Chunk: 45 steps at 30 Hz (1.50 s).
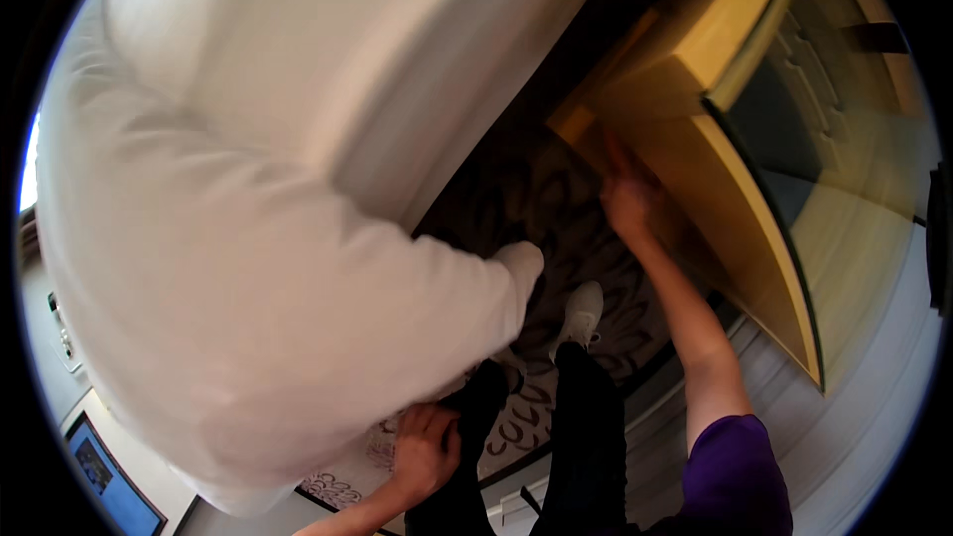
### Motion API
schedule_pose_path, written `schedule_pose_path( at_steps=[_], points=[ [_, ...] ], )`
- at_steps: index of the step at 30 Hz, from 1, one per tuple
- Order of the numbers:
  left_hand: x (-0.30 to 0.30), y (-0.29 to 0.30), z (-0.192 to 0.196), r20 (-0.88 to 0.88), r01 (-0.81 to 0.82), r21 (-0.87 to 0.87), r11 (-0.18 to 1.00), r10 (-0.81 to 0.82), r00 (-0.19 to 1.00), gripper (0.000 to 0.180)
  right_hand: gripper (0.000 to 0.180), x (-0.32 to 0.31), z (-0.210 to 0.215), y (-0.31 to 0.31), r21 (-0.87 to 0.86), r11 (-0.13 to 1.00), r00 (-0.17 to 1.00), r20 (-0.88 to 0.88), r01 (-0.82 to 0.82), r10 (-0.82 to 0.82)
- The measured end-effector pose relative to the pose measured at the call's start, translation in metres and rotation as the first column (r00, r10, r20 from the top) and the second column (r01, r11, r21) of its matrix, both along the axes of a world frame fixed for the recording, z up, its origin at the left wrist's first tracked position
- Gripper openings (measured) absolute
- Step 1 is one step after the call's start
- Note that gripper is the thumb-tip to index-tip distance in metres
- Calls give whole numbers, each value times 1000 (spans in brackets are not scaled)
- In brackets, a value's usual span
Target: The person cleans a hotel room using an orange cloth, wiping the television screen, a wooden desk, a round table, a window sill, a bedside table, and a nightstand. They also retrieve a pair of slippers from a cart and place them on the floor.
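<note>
My right hand reaches into the shadow beside a yellowish wooden cabinet, next to its side panel. The hand is dim and blurred, and whether its fingers grip the wood cannot be made out. My left hand lies over my black trouser leg, with its fingers loosely bent and nothing seen in them. A large white bed cover bulges across the left and middle, close above the left hand. Its folded lower corner hangs by my white shoes.
Dark patterned carpet runs under my feet. A glass top with a dark edge covers the wooden cabinet. A lit screen stands at the lower left. Pale striped flooring or panelling shows at the right.
</note>
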<state>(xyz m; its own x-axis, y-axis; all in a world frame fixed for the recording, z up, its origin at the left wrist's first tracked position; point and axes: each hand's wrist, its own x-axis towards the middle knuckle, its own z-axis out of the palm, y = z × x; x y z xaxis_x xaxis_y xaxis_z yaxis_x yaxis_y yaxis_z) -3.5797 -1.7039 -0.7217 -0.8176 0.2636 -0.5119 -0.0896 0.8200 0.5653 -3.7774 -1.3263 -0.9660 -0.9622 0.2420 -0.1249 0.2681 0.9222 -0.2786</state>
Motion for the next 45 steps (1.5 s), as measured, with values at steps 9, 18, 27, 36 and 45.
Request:
schedule_pose_path(
  at_steps=[9, 18, 27, 36, 45],
  points=[
    [-29, -5, -35, -83, -88, -178, 980, 74, 994, 17, 68, -108, -140, -12, 346, 864, 880, -176, -365, 442],
    [-35, 10, -34, -60, -81, -189, 979, 71, 996, 17, 62, -122, -178, 70, 270, 930, 968, 83, -252, 238],
    [-21, 7, -1, -98, -29, -75, 997, 22, 995, 11, 59, 45, -139, 74, -240, 965, 992, -81, -108, 91],
    [49, -6, 1, 53, 101, -163, 981, -94, 994, 13, 70, 140, 76, -84, -859, -251, 776, 512, 447, -368],
    [109, -52, 52, 76, 509, -70, 858, -504, 860, 20, 46, 362, 422, -67, -392, -919, 546, 762, -39, -348]
  ],
)
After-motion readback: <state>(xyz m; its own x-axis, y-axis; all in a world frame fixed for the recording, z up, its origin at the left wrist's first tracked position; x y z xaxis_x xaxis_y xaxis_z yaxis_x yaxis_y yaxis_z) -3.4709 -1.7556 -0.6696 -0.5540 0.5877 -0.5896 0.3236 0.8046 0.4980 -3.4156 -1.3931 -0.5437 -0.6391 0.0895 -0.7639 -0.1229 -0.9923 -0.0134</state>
